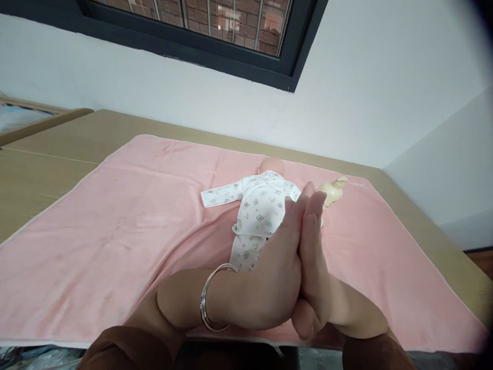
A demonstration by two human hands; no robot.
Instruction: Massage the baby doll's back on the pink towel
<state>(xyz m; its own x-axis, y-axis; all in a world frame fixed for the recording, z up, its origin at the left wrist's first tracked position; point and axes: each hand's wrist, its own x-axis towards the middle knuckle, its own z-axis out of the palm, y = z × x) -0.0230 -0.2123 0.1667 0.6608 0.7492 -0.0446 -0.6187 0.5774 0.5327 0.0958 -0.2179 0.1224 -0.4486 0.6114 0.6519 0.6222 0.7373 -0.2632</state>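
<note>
My left hand [275, 280] and my right hand [315, 257] are pressed palm to palm above the front of the blanket. Their fingers are stretched out, pointing up and away from me, and no object shows between them. A silver bangle [204, 303] circles my left wrist. Beyond the hands, a baby doll [264, 203] in a white patterned top and trousers lies on the pink blanket [127, 221], its bald head farthest from me. My hands hide part of its right side and legs. Just past my fingertips is a cream-coloured bottle [333, 192] with a pump-like top, its lower part partly covered.
The blanket is spread with folds over a wooden table [50, 169]. A white wall [215, 110] with a dark-framed window [192, 43] rises behind it. A raised wooden edge [46, 125] stands at the far left, and bagged items [42, 358] lie below the front edge.
</note>
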